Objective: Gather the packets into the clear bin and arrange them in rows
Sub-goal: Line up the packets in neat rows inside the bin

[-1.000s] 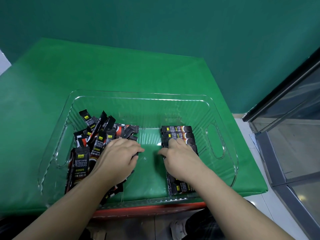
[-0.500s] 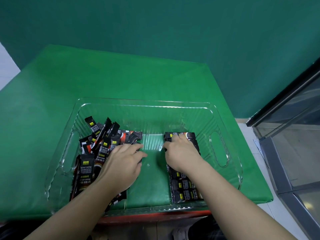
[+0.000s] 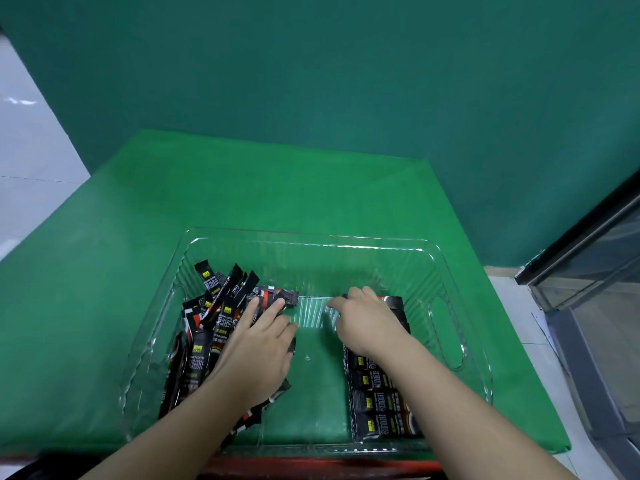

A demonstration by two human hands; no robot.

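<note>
Hands (image 3: 258, 344) press glossy packets (image 3: 207, 355) in ribbed bin (image 3: 311, 237).

Your hands are both inside the clear bin (image 3: 304, 237), which stands on the green table (image 3: 242, 188). Your left hand (image 3: 258, 344) lies flat, fingers straight, on the loose pile of black packets (image 3: 214, 306) at the left side of the bin. Your right hand (image 3: 367, 318) rests on the far end of the neat row of packets (image 3: 377, 407) at the right side, with fingers bent down on it. Between the pile and the row the bin floor is bare. A dark glass cabinet (image 3: 595, 271) stands at the right edge.
</note>
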